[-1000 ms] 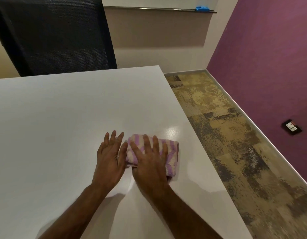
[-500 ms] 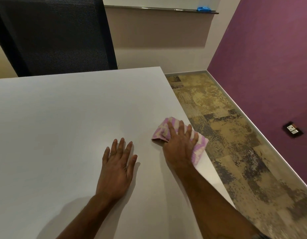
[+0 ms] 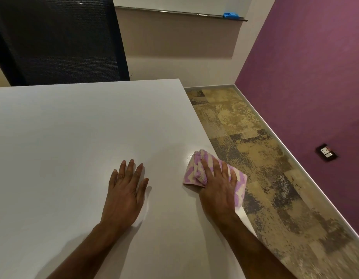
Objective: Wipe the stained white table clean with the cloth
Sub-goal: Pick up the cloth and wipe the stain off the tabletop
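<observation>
Our right hand (image 3: 218,191) presses cloth (image 3: 194,172) at right edge of table (image 3: 73,137), fingers (image 3: 207,171) straight. Left hand (image 3: 124,195) flat on table, fingers spread wide.

Left grip (image 3: 125,190) bare, long fingers, short nails, right grip (image 3: 218,190) bare as well, tendons ridging its back, left forearm (image 3: 90,248) and right forearm (image 3: 255,250) both uncovered

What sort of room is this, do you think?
Probably an office or meeting room: a large white table, a black mesh chair at its far side, and a wall ledge holding a blue object, perhaps a whiteboard eraser.
</observation>
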Tool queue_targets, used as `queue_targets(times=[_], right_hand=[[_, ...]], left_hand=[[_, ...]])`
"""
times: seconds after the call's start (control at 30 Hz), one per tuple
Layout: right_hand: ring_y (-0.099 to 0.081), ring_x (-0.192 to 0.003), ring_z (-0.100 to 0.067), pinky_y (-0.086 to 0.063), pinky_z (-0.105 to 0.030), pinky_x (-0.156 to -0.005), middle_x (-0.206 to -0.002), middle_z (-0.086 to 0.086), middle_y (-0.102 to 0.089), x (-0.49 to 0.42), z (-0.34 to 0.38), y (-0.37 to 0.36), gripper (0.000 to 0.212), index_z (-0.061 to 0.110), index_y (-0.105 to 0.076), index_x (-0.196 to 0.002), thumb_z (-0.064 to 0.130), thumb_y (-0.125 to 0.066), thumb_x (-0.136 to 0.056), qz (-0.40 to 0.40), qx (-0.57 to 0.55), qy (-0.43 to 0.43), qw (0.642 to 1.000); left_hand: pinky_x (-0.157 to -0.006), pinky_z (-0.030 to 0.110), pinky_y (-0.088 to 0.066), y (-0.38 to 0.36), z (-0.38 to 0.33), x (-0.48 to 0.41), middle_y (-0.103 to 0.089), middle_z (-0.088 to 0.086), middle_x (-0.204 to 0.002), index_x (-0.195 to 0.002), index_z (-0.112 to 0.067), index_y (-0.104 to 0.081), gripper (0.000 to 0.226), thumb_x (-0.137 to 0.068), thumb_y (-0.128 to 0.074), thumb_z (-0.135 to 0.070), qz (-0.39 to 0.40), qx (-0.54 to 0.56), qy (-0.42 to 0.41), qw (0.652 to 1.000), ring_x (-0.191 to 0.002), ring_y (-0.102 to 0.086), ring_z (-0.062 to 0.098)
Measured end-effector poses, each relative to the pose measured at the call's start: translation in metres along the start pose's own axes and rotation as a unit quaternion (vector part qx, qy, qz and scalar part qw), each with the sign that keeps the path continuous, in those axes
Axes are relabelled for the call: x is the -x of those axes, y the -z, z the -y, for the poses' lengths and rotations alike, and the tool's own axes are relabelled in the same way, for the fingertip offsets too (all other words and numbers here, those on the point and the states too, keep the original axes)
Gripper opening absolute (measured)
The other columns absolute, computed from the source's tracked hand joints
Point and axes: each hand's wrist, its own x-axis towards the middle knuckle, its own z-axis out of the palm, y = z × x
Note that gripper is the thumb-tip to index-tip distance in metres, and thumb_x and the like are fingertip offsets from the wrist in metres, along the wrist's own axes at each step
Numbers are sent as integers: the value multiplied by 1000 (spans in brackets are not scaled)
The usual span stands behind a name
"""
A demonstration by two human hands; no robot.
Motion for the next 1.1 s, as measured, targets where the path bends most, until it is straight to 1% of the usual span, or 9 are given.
queue_targets(times=[0.1,0.27,0.43,0.5,0.63,0.73,0.9,1.0,1.1], right_hand=[[-10,-159,-27,-2,-53,-127,-172,1,-15,19,-10,-1,92,44,-1,-162,88,-11,-82,-4,0,5,1000],[-5,-160,-27,4,-54,-128,-173,-1,-13,53,-20,0,99,45,0,-161,87,-4,-72,6,-33,6,999],[-7,-160,-30,2,-56,-127,-172,-4,-16,85,-35,-1,90,45,0,-160,77,-46,-89,19,-35,8,999],[-14,-158,-32,2,-54,-125,-171,-5,-22,99,-41,-1,89,45,-8,-160,75,-51,-88,12,-34,10,999],[-12,-158,-29,0,-54,-124,-171,-2,-21,129,-52,3,89,51,-4,-159,75,-49,-86,30,-38,5,999],[-23,-156,-31,-9,-56,-124,-167,-5,-32,150,-57,9,80,46,-20,-159,71,-33,-84,13,-42,0,999],[-36,-151,-35,-23,-61,-122,-163,-9,-40,191,-73,5,82,39,-30,-158,54,-65,-86,18,-24,-3,1000],[-58,-133,-40,-41,-60,-109,-147,-12,-59,212,-76,9,66,31,-55,-147,60,-43,-90,-21,-7,-4,1000],[-63,-127,-41,-35,-56,-105,-141,-13,-64,229,-77,12,68,31,-57,-143,57,-46,-81,-41,13,1,999]], left_hand=[[-128,39,1,-2,-4,10,-14,3,-170,-160,-20,-25,71,-101,-6,-55,-2,-5,5,1000,-157,4,16],[-128,41,-1,-5,-15,30,-14,5,-169,-160,-20,-25,71,-101,-5,-54,3,-18,8,1000,-157,3,18],[-128,47,-9,2,-23,45,-24,12,-167,-157,-15,-35,70,-101,-10,-51,-8,-28,22,999,-158,-8,26],[-127,50,-12,4,-24,53,-26,13,-166,-156,-13,-36,70,-101,-12,-49,-5,-42,24,999,-157,-9,28],[-127,50,-12,7,-27,72,-26,14,-166,-156,-14,-36,72,-100,-10,-50,-10,-36,53,998,-157,-11,29],[-127,51,-13,6,-29,88,-26,15,-165,-156,-13,-36,71,-100,-12,-49,-11,-37,61,997,-157,-13,30],[-127,51,-13,5,-37,108,-26,14,-166,-156,-13,-37,74,-100,-8,-51,-12,-31,69,997,-157,-13,29],[-126,52,-15,6,-41,115,-29,16,-164,-154,-11,-40,75,-99,-8,-51,-21,-29,76,996,-156,-17,32],[-125,53,-15,6,-44,124,-31,18,-163,-152,-10,-43,74,-100,-10,-51,-25,-27,85,996,-156,-18,33]])
